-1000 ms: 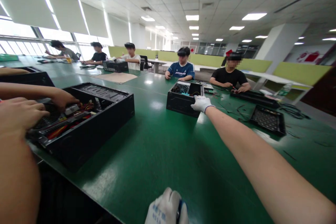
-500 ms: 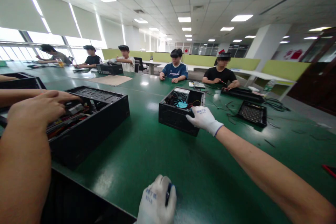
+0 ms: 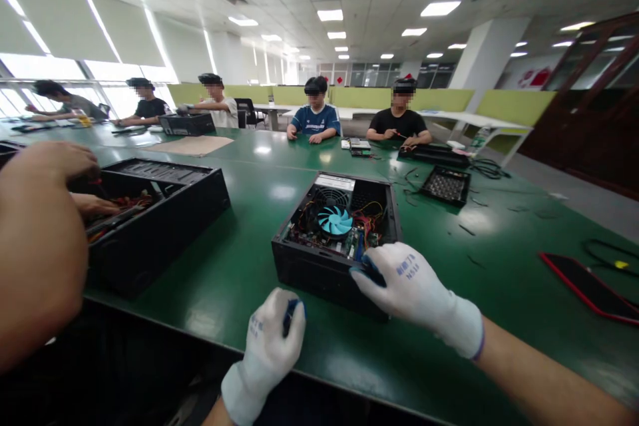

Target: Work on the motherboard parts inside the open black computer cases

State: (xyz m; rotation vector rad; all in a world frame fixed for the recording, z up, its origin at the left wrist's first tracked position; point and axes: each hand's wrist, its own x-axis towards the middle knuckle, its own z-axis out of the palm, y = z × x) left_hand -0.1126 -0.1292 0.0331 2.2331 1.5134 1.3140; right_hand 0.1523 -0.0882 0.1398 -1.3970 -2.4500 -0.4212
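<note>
In the head view, a black computer case point(image 3: 324, 269) lies with its side off. Inside it are a bright blue fan point(image 3: 335, 220), a circuit board and coloured wires. My right hand point(image 3: 399, 279), in a white glove with a dark blue palm, grips the near right corner of the case, thumb on the outer wall and fingers over the rim. My left hand point(image 3: 274, 333), gloved alike, is curled by the table's front edge, left of the case and apart from it. Dark blue shows between its thumb and fingers; whether it holds anything is hidden.
At left, a co-worker's bare hands point(image 3: 94, 203) reach into another open computer case point(image 3: 164, 226). A black metal tray point(image 3: 446, 186), cables and a red-edged black pad point(image 3: 589, 286) lie at right on the green table point(image 3: 239, 266). Several people sit across.
The computer case has come closer to me across the table, with my right hand on its corner. My left hand has shifted left and up in view. The camera has turned right.
</note>
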